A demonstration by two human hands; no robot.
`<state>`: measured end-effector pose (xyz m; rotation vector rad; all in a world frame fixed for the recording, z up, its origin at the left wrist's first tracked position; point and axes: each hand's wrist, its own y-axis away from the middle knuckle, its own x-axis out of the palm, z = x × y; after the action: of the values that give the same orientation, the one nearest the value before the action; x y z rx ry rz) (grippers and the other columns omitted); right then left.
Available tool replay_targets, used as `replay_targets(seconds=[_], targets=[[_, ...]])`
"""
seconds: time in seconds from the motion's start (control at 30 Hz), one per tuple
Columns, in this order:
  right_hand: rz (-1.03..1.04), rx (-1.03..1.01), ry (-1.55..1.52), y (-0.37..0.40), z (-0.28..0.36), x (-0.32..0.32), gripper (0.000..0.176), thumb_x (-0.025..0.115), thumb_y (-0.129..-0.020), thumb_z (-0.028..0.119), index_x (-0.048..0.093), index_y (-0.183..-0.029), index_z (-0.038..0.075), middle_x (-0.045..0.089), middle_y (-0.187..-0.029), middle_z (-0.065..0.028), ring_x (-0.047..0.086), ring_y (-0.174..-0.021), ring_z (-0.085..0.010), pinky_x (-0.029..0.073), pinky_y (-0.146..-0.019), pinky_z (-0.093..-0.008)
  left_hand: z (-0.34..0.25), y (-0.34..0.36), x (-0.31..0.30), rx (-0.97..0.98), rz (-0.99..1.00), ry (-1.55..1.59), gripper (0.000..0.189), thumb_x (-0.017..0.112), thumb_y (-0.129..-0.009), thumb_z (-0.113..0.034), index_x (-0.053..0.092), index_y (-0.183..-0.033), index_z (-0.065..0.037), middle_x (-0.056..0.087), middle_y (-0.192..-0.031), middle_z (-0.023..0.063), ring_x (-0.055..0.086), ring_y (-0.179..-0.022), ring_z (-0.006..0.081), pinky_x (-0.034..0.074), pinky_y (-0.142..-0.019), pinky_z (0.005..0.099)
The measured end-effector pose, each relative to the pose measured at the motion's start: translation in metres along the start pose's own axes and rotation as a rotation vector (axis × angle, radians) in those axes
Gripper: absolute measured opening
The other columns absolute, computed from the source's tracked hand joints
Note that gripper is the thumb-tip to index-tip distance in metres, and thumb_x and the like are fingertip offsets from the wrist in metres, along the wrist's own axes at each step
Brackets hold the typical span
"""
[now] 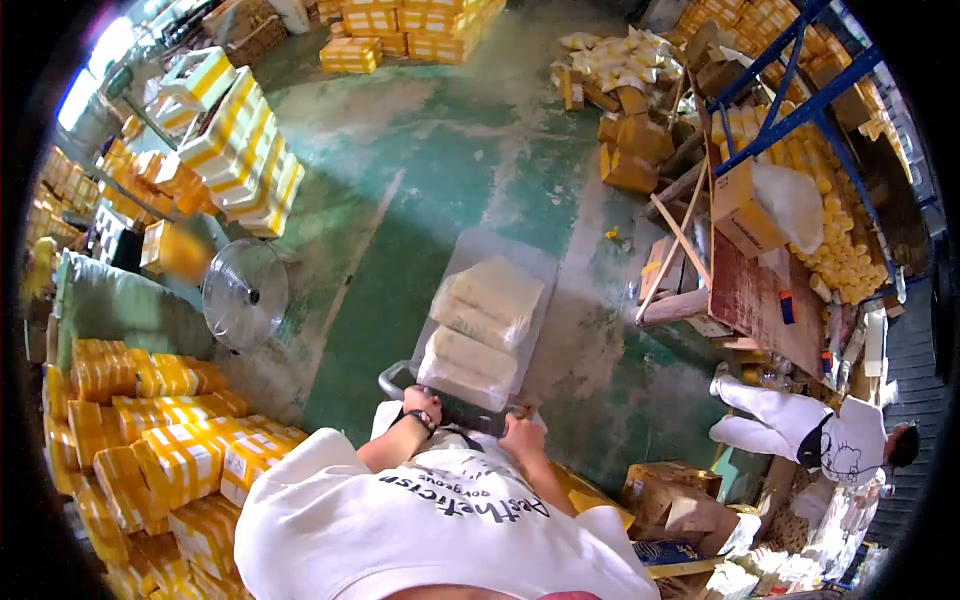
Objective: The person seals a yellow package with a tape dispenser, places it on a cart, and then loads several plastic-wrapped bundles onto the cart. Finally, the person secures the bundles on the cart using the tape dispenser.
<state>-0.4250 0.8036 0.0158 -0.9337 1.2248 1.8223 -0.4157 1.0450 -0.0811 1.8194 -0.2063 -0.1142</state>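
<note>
A grey platform trolley (541, 262) stands on the floor in front of me, its handle (394, 378) curving up toward my body. Several whitish blocks wrapped in clear film (488, 295) lie in a row on its deck. My left hand (423, 403), with a dark band at the wrist, is closed on the handle's left side. Near the right end of the dark handle bar (472, 420), my right hand (523, 434) is closed too, its fingertips partly hidden.
Yellow-taped boxes (190, 450) are piled at my left, near a round fan (245, 295). White foam boxes (240, 140) stand stacked farther back. A wooden table (765, 300) and cartons (635, 150) line the right. A person in white (850, 440) is at the right. Green floor (400, 270) stretches ahead.
</note>
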Motion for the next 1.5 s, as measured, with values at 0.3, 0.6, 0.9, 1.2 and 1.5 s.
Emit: replay_targets(seconds=[0.3,0.6,0.9,1.2,1.5], targets=[[-0.109,-0.225,0.165,-0.136,-0.068,-0.067,0.029,0.062,-0.059,0.028,0.06,-0.084,0.013,0.063,-0.078,-0.0156,0.062,-0.079,-0.0334,0.05,-0.065,-0.0452,0.014,0.052,0.136,0.333,0.013,0.22,0.023,0.05,-0.08,-0.016,0.045,-0.06,-0.007,0.04,-0.05,0.0024,0.039,-0.041,0.0146,0.035,-0.039,0.0279],[-0.052,-0.284,0.185,-0.291,-0.077,-0.159,0.032,0.064,-0.061,0.028,0.059,-0.087,0.01,0.063,-0.078,-0.0179,0.061,-0.078,-0.0358,0.049,-0.07,-0.0445,-0.017,0.032,0.283,0.445,0.264,0.504,0.024,0.047,-0.082,-0.013,0.038,-0.059,-0.011,0.031,-0.048,-0.0015,0.031,-0.04,0.0122,0.034,-0.043,0.0278],[-0.063,-0.393,0.279,-0.457,-0.077,-0.232,0.017,0.057,-0.068,0.014,0.056,-0.083,0.006,0.064,-0.083,-0.0174,0.062,-0.083,-0.0352,0.049,-0.074,-0.0447,-0.06,0.006,0.401,0.413,0.598,0.654,0.019,0.049,-0.09,-0.02,0.047,-0.075,-0.009,0.035,-0.055,-0.0048,0.036,-0.048,0.0083,0.039,-0.052,0.0239],[0.097,-0.709,0.439,-0.598,-0.071,-0.308,0.025,0.056,-0.07,0.02,0.067,-0.089,0.007,0.065,-0.09,-0.0174,0.064,-0.087,-0.0324,0.051,-0.077,-0.042,-0.075,0.005,0.506,0.552,0.431,0.866,0.032,0.053,-0.09,-0.035,0.04,-0.07,-0.013,0.032,-0.054,-0.0045,0.037,-0.048,0.0098,0.042,-0.056,0.0292],[0.18,-0.961,0.576,-0.733,-0.068,-0.364,0.027,0.062,-0.065,0.026,0.067,-0.082,0.007,0.065,-0.089,-0.0157,0.064,-0.085,-0.0306,0.052,-0.074,-0.0399,-0.05,-0.015,0.594,0.599,0.385,1.166,0.029,0.05,-0.091,-0.024,0.038,-0.066,-0.014,0.033,-0.052,-0.004,0.037,-0.046,0.0099,0.044,-0.059,0.0308]])
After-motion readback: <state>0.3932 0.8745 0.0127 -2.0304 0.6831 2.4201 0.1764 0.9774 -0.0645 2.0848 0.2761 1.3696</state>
